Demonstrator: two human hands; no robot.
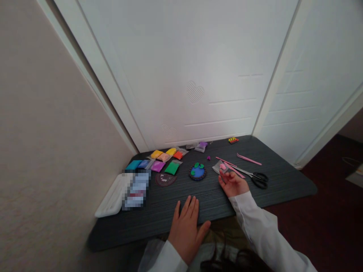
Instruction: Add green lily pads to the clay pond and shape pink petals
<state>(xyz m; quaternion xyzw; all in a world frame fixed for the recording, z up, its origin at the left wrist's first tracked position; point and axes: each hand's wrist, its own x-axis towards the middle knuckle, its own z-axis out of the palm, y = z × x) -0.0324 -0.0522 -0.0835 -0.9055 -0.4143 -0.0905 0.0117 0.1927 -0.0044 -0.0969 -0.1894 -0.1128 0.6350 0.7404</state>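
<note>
My left hand (185,226) lies flat on the dark table (283,177) near its front edge, fingers stretched out, holding nothing. My right hand (231,183) rests palm up further back, fingers loosely curled and reaching to a clear bag with pink clay (221,166). I cannot tell whether the fingers grip the bag. A round blue clay piece with green bits (197,172) sits just left of that bag.
Several coloured clay packets (164,158) lie at the back left, beside a dark round disc (165,179) and a white tray (112,198). Black scissors (255,177), pink tools (248,159) and a small red-yellow piece (233,140) lie to the right. White doors stand behind.
</note>
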